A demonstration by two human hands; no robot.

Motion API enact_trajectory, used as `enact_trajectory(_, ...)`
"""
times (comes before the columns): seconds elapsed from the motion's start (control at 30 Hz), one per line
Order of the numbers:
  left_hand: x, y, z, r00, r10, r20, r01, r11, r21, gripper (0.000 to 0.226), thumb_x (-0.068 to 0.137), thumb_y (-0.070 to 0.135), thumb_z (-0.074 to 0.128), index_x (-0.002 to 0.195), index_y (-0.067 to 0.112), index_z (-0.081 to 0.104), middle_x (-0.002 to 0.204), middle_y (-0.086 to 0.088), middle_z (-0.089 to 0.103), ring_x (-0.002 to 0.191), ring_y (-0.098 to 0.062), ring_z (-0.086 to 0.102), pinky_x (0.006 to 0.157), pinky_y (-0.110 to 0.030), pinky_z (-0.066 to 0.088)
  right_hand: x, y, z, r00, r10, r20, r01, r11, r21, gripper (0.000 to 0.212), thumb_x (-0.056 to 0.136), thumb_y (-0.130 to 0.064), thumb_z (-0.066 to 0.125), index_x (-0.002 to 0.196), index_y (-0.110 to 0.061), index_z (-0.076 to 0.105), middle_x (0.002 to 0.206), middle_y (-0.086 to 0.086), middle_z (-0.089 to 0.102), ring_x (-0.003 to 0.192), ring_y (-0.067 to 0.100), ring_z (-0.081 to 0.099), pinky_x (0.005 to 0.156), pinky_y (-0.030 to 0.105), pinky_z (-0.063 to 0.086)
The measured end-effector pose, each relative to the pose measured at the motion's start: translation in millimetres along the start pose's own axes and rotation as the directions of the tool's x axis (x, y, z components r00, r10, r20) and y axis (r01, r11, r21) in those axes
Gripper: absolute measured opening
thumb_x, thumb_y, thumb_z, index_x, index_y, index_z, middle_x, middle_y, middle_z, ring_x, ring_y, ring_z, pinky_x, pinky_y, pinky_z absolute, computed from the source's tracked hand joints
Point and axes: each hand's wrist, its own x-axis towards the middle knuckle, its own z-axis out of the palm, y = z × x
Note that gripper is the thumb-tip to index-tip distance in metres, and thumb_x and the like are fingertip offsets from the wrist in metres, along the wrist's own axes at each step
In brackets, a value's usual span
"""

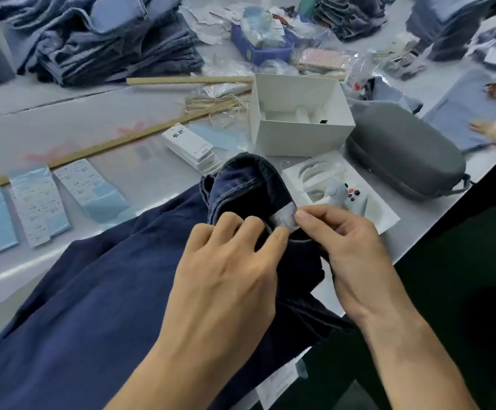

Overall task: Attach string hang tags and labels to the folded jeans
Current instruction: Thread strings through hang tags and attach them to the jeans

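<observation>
Dark blue jeans (98, 291) lie across the grey table (63, 119), their waistband end bunched up near the middle of the view. My left hand (226, 276) grips that bunched waistband with curled fingers. My right hand (350, 250) pinches a small white label (283, 218) at the waistband between thumb and forefinger. A stack of white hang tags (192, 146) sits just beyond the jeans. Several blue-and-white labels (36, 202) are laid out in a row at the left. A bundle of straw-coloured strings (220, 105) lies further back.
An open white box (300, 113), a grey zip case (403, 152) and a white tray with a controller (344, 193) stand to the right. Two wooden rulers (116, 143) cross the table. Piles of folded jeans (98, 39) fill the back. Another person's hands (495, 113) work at far right.
</observation>
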Motion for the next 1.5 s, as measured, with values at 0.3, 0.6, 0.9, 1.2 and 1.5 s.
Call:
enact_trajectory(0.3, -16.9, -5.0, 16.6, 0.991, -0.005, -0.137, 0.001, 0.999, -0.032, 0.022, 0.085, 0.008, 0.064, 0.104, 0.015, 0.072, 0.1, 0.003, 0.068, 0.102, -0.025, 0.061, 0.083, -0.036, 0.043, 5.7, -0.4, -2.7, 0.993, 0.117, 0.029, -0.12, 0.982, 0.144, 0.008, 0.08, -0.016, 0.075, 0.085, -0.013, 0.081, 0.079, 0.008, 0.075, 0.069, 0.013, 0.069, 0.058, 0.017, 0.052)
enact_trajectory(0.6, -36.9, -13.5, 29.7, 0.972, -0.086, -0.22, 0.045, 0.981, -0.186, 0.035, 0.096, 0.023, 0.061, 0.131, 0.023, 0.068, 0.151, -0.009, 0.049, 0.138, -0.029, 0.045, 0.114, -0.045, 0.034, 4.4, 6.5, -8.7, 1.0, 0.025, 0.006, -0.026, 0.994, 0.103, 0.021, 0.073, -0.028, 0.076, 0.088, -0.015, 0.081, 0.082, 0.008, 0.076, 0.075, 0.014, 0.07, 0.07, 0.019, 0.056)
enact_trajectory(0.9, -49.8, -6.5, 21.3, 0.926, -0.378, 0.015, 0.287, 0.676, -0.679, 0.051, 0.09, 0.046, 0.056, 0.139, 0.048, 0.041, 0.13, 0.028, 0.058, 0.119, 0.003, 0.056, 0.099, -0.018, 0.042, 12.4, 11.9, -38.2, 0.854, -0.416, -0.313, 0.307, 0.888, -0.344, 0.013, 0.093, -0.029, 0.066, 0.098, -0.037, 0.074, 0.096, -0.013, 0.074, 0.092, 0.003, 0.069, 0.071, 0.006, 0.05)
enact_trajectory(1.2, -52.5, 12.2, 43.3, 0.947, 0.136, 0.292, -0.047, 0.955, -0.292, 0.023, 0.099, 0.035, 0.049, 0.092, 0.042, 0.069, 0.12, 0.021, 0.069, 0.113, 0.002, 0.062, 0.104, -0.024, 0.046, 23.1, 3.2, 10.9, 0.602, -0.765, 0.23, 0.695, 0.36, -0.623, 0.033, 0.102, -0.035, 0.05, 0.132, -0.026, 0.061, 0.142, -0.007, 0.056, 0.131, 0.014, 0.053, 0.108, 0.025, 0.038)
enact_trajectory(1.5, -128.3, -104.1, 19.5, 0.949, -0.245, 0.199, 0.27, 0.957, -0.107, 0.042, 0.087, 0.057, 0.047, 0.125, 0.055, 0.064, 0.14, 0.019, 0.061, 0.129, -0.004, 0.058, 0.107, -0.04, 0.049, 55.4, 75.3, 36.2, 0.887, -0.182, 0.424, 0.452, 0.524, -0.721, 0.047, 0.098, -0.031, 0.054, 0.136, -0.057, 0.047, 0.155, -0.023, 0.039, 0.146, -0.008, 0.024, 0.12, 0.015, 0.014)
